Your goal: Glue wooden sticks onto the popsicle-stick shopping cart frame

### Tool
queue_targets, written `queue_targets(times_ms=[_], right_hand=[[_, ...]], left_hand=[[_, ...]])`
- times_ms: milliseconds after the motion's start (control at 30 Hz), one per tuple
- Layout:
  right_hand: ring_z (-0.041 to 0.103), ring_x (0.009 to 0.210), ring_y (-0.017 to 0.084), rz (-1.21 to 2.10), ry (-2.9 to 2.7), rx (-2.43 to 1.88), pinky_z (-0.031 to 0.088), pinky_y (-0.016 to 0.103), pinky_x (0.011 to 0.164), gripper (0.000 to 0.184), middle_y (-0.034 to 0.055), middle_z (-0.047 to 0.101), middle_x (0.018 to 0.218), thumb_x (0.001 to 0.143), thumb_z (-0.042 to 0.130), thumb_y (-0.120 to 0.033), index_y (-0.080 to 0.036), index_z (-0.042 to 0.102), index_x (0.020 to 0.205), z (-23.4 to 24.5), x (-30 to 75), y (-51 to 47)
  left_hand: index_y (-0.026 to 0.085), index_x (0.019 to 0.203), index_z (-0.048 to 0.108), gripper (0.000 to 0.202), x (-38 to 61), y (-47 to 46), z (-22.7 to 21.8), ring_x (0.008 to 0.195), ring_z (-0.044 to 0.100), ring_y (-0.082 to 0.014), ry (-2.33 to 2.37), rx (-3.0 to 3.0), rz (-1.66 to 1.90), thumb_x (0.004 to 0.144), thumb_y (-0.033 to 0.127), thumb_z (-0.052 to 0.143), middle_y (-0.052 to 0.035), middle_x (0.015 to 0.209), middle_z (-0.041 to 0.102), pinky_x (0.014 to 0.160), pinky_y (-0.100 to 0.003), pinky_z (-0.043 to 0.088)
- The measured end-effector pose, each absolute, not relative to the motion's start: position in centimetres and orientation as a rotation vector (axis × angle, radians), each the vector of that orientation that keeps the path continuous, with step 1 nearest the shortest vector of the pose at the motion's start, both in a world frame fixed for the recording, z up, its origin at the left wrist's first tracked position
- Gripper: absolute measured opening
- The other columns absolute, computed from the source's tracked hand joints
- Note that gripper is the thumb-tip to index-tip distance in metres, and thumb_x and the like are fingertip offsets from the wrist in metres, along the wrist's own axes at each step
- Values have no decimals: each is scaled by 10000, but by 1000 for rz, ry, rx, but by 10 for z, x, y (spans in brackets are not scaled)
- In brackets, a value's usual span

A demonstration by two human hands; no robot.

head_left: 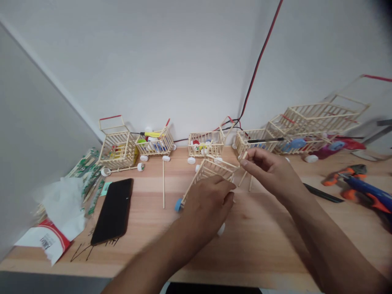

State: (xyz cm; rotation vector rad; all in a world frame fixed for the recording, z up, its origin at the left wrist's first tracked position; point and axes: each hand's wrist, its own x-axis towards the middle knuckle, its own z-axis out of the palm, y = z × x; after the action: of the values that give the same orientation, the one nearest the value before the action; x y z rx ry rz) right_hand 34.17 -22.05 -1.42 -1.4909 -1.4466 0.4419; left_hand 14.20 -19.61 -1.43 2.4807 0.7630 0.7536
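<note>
The left hand (210,202), right hand (272,169) and both forearms (156,255) are bare.

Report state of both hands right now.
Left hand: curled over the stick cart; whether it grips can't be told.
Right hand: closed, thumb and fingertips pinching what looks like a thin stick.
</note>
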Motion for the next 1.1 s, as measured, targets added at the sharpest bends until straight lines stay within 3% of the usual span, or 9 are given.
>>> queue_targets(times_ms=[1100], right_hand=[[451,680,134,448,-1453,-1500,357,297,642,230,-13,500,759,890,598,-426,-215,550,813,-15,341,-220]], left_hand=[[180,988,726,218,142,-197,-14,895,684,-212,774,2490,747,867,100,563,-48,983,729,770,-336,524]])
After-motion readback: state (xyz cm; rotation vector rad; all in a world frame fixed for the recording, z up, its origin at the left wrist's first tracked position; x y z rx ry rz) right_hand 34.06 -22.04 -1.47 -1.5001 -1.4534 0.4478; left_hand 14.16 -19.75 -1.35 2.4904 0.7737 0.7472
